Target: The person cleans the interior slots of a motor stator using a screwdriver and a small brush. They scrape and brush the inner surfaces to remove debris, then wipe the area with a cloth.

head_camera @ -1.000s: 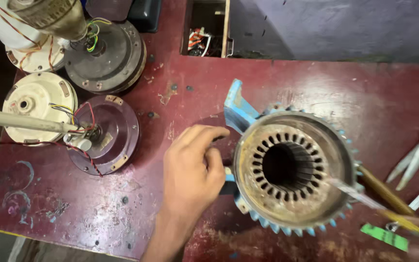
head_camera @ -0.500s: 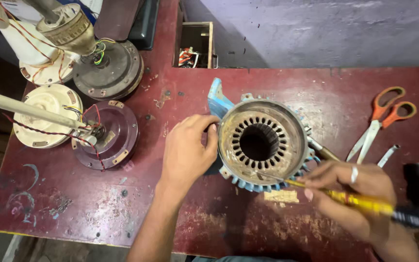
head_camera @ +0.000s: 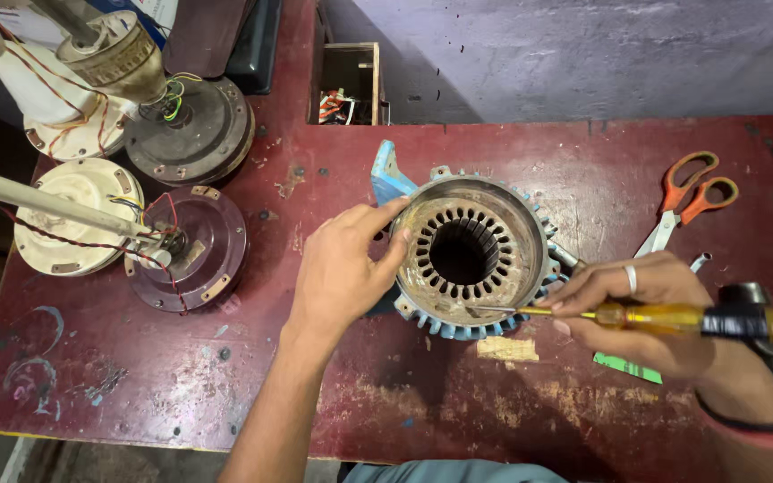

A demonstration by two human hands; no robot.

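Workbench: worn dark-red tabletop (head_camera: 136, 394) against a grey-purple wall; that was what I looked down on.
Left hand: my left hand (head_camera: 342, 273) lay on the near-left rim of the motor stator (head_camera: 471, 255), fingers spread and curled over its edge, steadying it rather than clamped around it.
Right hand: my right hand (head_camera: 646, 309) was closed around a yellow-handled screwdriver (head_camera: 673, 317), the thin blade reaching leftward from the fingers to the stator's lower rim.
Stator position: between the two hands, resting on the table, bore facing up, slotted core ringed by a rusty face and blue cooling fins.
Handling: I judged it heavy, rigid cast metal with a gritty, rusted surface, unlikely to slip; the finned outer shell or the blue mounting foot beyond my left fingertips looked like the safest holds, since the fin edges seemed sharp and the slots narrow.
Beyond the right hand: orange-handled scissors (head_camera: 686, 201) lay well apart on the table.
Left of the left hand: a maroon fan motor housing (head_camera: 194, 250) with red wires, a cream one, and a darker one farther off.
Hidden: the screwdriver tip's exact contact point was too fine to make out; my right wrist was cut off by the frame; a small green item under that hand was mostly covered.
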